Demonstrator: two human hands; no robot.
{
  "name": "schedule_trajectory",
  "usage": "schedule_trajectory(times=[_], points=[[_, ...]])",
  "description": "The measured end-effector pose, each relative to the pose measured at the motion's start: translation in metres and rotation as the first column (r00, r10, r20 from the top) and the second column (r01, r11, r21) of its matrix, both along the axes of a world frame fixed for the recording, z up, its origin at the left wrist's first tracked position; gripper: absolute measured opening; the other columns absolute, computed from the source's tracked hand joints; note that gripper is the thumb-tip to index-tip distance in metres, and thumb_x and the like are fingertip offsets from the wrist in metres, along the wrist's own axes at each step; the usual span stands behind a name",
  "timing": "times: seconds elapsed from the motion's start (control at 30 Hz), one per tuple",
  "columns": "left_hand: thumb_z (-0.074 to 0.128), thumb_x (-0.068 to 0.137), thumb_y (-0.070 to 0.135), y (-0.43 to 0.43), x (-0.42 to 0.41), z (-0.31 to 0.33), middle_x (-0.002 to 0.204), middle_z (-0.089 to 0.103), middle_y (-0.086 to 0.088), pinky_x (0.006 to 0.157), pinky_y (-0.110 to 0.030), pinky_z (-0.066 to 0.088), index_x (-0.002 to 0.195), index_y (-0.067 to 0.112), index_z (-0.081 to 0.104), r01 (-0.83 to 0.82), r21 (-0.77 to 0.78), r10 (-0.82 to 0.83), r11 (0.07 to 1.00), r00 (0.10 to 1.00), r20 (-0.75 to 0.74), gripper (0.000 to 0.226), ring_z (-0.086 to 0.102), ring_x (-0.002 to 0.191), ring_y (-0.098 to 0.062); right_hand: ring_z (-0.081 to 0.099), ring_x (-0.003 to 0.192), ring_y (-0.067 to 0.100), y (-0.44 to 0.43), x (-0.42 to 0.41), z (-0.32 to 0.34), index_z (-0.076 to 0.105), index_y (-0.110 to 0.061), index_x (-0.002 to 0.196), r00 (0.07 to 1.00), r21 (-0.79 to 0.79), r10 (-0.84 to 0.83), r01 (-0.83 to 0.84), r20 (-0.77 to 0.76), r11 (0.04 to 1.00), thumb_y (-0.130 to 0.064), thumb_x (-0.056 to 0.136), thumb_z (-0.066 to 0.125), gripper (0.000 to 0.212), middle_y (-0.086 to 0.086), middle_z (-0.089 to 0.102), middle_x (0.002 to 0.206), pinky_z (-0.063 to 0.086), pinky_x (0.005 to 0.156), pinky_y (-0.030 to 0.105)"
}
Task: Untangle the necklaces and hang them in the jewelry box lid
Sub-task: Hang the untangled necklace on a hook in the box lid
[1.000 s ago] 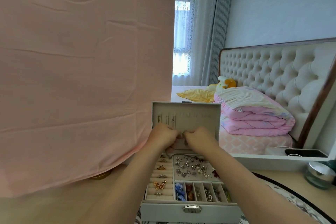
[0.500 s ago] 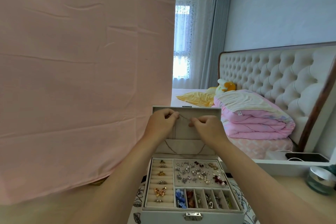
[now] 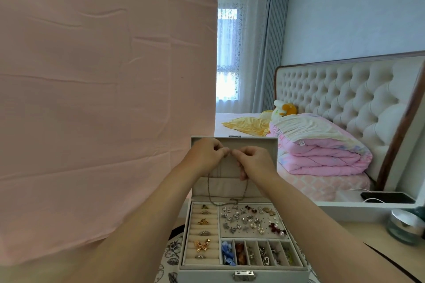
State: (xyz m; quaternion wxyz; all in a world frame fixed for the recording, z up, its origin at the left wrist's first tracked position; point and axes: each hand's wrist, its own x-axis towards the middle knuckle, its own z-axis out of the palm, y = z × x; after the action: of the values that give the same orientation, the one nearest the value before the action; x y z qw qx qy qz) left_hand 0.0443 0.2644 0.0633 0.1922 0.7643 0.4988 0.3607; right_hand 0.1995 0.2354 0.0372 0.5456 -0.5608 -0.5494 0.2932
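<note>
A grey jewelry box (image 3: 243, 273) stands open in front of me, its lid (image 3: 272, 145) upright. My left hand (image 3: 204, 156) and my right hand (image 3: 254, 163) meet fingertip to fingertip near the top of the lid, each pinching the upper end of a thin silver necklace (image 3: 220, 200). The chain hangs down from both hands in a loop over the lid's beige lining and pocket, its bottom resting at the lid's hinge. The clasp itself is hidden behind my fingers.
The box tray holds rings (image 3: 202, 244), earrings (image 3: 250, 220) and small compartments. A pink cloth (image 3: 103, 99) hangs at the left. A bed with a folded pink quilt (image 3: 322, 151) lies behind. A glass jar (image 3: 404, 227) stands at the right, a phone (image 3: 386, 197) beyond it.
Both hands rose from the lid's lower pocket to its top edge, lifting the necklace. They then drew together until the fingertips touch, and the chain now hangs in a long loop.
</note>
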Motion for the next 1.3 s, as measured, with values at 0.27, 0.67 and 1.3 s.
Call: schedule_trajectory(times=[0.27, 0.67, 1.3], points=[[0.066, 0.081, 0.041, 0.000, 0.014, -0.007, 0.054, 0.060, -0.003, 0.057, -0.034, 0.047, 0.055, 0.012, 0.061, -0.307, -0.014, 0.306, 0.952, 0.943, 0.135, 0.040, 0.063, 0.063, -0.022, 0.064, 0.075, 0.009, 0.012, -0.012, 0.006, 0.076, -0.023, 0.083, 0.920, 0.180, -0.317, 0.280, 0.232, 0.943, -0.034, 0.083, 0.075, 0.011, -0.010, 0.070, 0.074, 0.049, 0.067, 0.026], [0.063, 0.085, 0.044, 0.005, 0.013, -0.021, 0.055, 0.069, -0.003, 0.068, -0.036, 0.062, 0.068, 0.012, 0.072, -0.224, -0.202, 0.240, 0.953, 0.969, 0.056, 0.037, 0.070, 0.059, -0.021, 0.061, 0.080, 0.012, 0.010, -0.014, -0.006, 0.071, -0.025, 0.078, 0.869, 0.114, -0.301, 0.278, 0.394, 0.954, -0.031, 0.083, 0.071, 0.008, -0.011, 0.068, 0.081, 0.041, 0.067, 0.024], [0.055, 0.093, 0.022, -0.024, -0.014, -0.042, 0.128, 0.065, 0.003, 0.100, -0.033, 0.048, 0.124, 0.027, 0.069, -0.009, 0.123, 0.049, 0.992, 0.943, -0.329, 0.034, 0.058, 0.119, -0.018, 0.054, 0.058, 0.013, -0.020, 0.000, -0.035, 0.071, -0.007, 0.081, 0.958, -0.297, 0.148, -0.070, 0.246, 0.952, -0.025, 0.088, 0.069, 0.019, 0.000, 0.066, 0.065, 0.045, 0.059, 0.025]])
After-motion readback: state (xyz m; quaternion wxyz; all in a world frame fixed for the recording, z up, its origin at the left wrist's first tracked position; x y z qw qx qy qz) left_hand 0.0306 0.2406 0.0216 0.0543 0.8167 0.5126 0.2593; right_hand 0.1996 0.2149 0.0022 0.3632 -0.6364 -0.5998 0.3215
